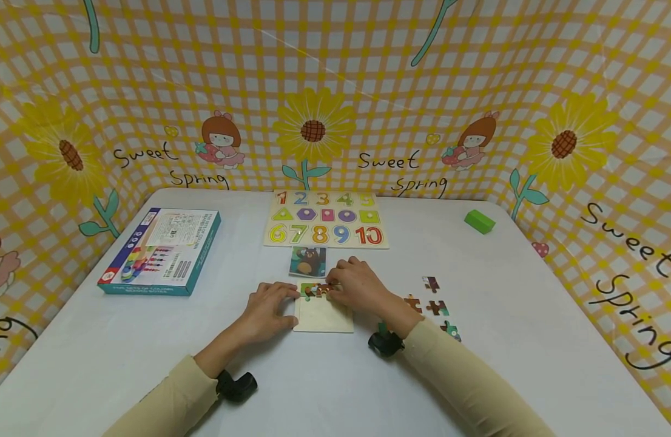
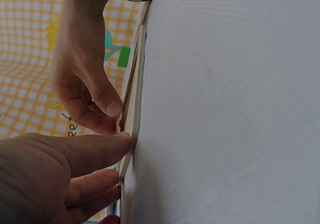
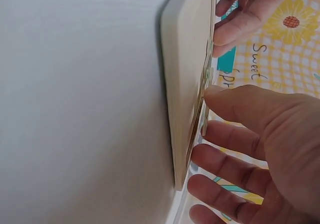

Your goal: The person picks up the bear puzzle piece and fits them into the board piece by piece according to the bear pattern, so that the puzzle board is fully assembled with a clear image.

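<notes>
Beige sleeves (image 1: 472, 376) nearest, forearms reaching forward over the white-topped table (image 1: 292, 388). Between the hands: wooden tray (image 1: 324, 317), flat on the table, near part bare pale wood, green piece (image 1: 307, 289) at its far left corner. Judged light and stiff, likely to slide if pushed; best steadied by its side edges. Left hand (image 1: 267, 312): fingers relaxed and apart, thumb and fingertips resting against the tray's left edge, nothing gripped. Right hand (image 1: 360, 288): thumb and index finger close together, pinching a brown puzzle piece (image 1: 322, 290) at the tray's far edge, beside the green one; remaining fingers loosely bent. Whether the piece is fully seated: cannot tell, fingertips cover part of it. Piece is probably thin, light, rigid; its knobs look the weakest parts, so opposite edges of the body seem the better hold, with light pressure. Loose pieces (image 1: 437, 308), four visible, lie to the right, past the right wrist. Just beyond the tray, bear card (image 1: 308, 267); farther, number board (image 1: 352, 240); green block (image 1: 480, 221) at far right.
</notes>
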